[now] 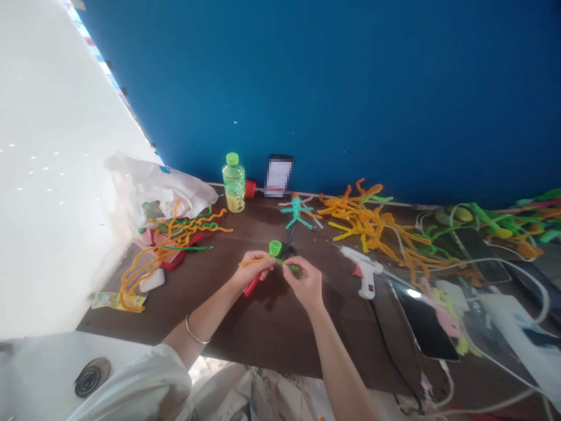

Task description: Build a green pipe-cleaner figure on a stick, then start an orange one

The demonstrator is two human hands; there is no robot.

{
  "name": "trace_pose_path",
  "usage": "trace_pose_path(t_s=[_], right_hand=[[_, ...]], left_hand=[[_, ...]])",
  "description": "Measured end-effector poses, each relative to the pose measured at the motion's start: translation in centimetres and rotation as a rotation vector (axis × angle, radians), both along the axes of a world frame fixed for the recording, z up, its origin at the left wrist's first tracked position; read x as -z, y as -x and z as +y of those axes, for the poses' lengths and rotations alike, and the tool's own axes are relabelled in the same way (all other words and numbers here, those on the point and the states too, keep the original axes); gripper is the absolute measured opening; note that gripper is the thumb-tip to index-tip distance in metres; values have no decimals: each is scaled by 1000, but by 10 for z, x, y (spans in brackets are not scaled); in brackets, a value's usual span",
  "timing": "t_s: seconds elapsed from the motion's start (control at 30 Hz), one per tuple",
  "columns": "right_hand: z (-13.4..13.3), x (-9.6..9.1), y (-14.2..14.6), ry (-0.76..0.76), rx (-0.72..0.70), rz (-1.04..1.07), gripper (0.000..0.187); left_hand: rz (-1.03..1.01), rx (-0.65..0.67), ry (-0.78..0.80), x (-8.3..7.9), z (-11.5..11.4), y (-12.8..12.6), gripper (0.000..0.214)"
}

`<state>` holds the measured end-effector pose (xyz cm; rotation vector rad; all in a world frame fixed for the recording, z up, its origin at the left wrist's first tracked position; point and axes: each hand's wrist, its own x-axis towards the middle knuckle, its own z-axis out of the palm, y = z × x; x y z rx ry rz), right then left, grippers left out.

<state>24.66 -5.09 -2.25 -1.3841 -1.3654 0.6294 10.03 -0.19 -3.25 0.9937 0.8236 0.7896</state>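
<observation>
My left hand (253, 270) is closed on an orange pipe cleaner (249, 262) and a red-handled tool (252, 285) over the dark wooden table (272, 327). My right hand (304, 282) pinches the green pipe cleaner piece (280, 252), which ends in a bright green coil. Both hands meet at the table's middle, almost touching. A teal pipe cleaner figure (296, 211) lies just beyond them.
A white glue gun (364, 272) lies right of my hands, a phone (423, 318) beside it. Orange and yellow pipe cleaners (370, 225) are heaped at the back. A green bottle (234, 182) stands by the blue wall. A white bag (153, 187) and orange strands (166, 242) are left.
</observation>
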Motion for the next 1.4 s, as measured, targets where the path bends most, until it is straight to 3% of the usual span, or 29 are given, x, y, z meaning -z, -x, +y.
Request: trace_pose_path(t_s=[0.4, 0.57, 0.83, 0.97, 1.17, 1.3, 1.4], right_hand=[[0, 0, 0, -5, -25, 50, 6], [0, 5, -1, -5, 45, 90, 10], [0, 3, 0, 4, 1, 89, 6], [2, 6, -3, 74, 25, 297, 15], [10, 14, -11, 80, 139, 673, 17], [13, 16, -9, 96, 90, 867, 19], [14, 17, -4, 171, 7, 912, 21]], left_hand=[[-1, 0, 19, 0, -1, -1, 31], [-72, -29, 44, -1, -2, -1, 29], [-56, -13, 66, 0, -1, -1, 29], [-121, -26, 62, 1, 1, -2, 25], [-390, -173, 227, 6, 8, -4, 31], [-436, -187, 279, 5, 6, -5, 33], [-439, -124, 299, 4, 2, -6, 35]])
